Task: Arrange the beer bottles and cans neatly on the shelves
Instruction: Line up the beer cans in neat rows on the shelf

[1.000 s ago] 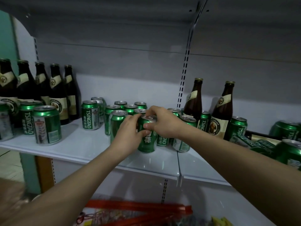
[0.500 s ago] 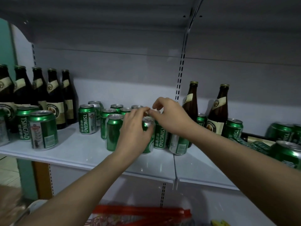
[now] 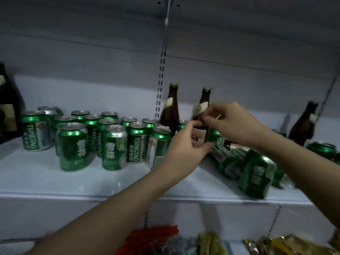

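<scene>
Several green beer cans [image 3: 114, 148] stand bunched on the left and middle of the white shelf [image 3: 82, 183]. Right of them stand two brown bottles: one [image 3: 171, 109] by the upright, and the brown bottle [image 3: 204, 100] that both hands meet at. My left hand [image 3: 184, 146] curls round its lower body. My right hand [image 3: 231, 124] pinches its shoulder by the label. Behind my hands stands another green can [image 3: 217, 138]. Several cans [image 3: 228, 162] lie toppled to the right, and one green can [image 3: 257, 175] leans near the shelf's front edge.
A third brown bottle [image 3: 303, 124] stands at the far right with more cans [image 3: 322, 148] beside it. Dark bottles [image 3: 9, 107] show at the left edge. Snack packets [image 3: 211, 243] and a red item [image 3: 154, 234] lie on the shelf below. Another shelf hangs overhead.
Both hands have left the green can in the middle cluster and moved right to the second brown bottle. The view has swung right and closer.
</scene>
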Demonstrator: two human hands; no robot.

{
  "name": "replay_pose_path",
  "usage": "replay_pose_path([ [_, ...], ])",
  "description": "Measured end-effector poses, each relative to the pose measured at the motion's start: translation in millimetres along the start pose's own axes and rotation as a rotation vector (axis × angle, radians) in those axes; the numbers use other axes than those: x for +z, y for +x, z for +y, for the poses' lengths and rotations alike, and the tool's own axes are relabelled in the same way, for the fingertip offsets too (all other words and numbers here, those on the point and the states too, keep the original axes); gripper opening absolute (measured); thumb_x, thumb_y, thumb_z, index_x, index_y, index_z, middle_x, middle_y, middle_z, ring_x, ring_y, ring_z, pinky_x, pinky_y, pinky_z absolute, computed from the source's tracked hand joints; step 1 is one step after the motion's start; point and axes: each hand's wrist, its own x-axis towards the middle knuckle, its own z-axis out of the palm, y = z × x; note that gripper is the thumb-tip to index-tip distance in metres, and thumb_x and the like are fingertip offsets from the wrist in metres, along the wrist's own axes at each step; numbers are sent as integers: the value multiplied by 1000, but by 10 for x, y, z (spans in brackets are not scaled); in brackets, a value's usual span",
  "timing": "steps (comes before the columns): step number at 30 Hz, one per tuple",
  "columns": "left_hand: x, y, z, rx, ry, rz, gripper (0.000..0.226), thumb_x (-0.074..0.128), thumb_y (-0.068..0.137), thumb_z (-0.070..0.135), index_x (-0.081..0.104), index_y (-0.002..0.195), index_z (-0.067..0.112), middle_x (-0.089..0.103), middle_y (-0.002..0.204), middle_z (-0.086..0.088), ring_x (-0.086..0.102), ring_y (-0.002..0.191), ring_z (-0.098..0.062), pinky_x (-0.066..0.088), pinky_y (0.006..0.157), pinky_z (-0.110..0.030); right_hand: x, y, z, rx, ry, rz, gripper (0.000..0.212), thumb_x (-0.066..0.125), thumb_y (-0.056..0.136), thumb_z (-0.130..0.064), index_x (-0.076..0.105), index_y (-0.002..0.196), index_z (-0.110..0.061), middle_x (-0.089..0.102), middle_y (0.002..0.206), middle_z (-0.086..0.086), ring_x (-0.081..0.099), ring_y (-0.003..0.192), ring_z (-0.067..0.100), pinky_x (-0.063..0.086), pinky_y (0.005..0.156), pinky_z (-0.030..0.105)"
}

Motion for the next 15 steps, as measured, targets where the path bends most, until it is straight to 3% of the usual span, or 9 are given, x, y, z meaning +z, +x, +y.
replay_pose_path([
  [5,656,64,32,-50,-41,-194,58,77,84,26,47,134,21,53,112,4,57,86,-14,51,79,-28,-521,-261,635,177,-110,-97,10,64,93,-31,70,95,-23,71,92,-5,67,87,17,55,82,41],
  [10,1032,122,74,-48,-31,-232,62,82,77,31,49,129,26,55,122,4,59,107,-20,53,92,-46,-696,-621,1040,302,13,-371,28,63,88,-56,66,105,-35,71,92,-10,69,82,6,56,74,28],
  [15,1174,139,74,-25,53,-223,61,83,75,33,50,126,30,54,124,3,55,107,-17,51,93,-42,-611,-841,1170,296,223,-315,31,71,89,-37,62,118,-34,70,103,-10,70,88,8,61,73,28],
])
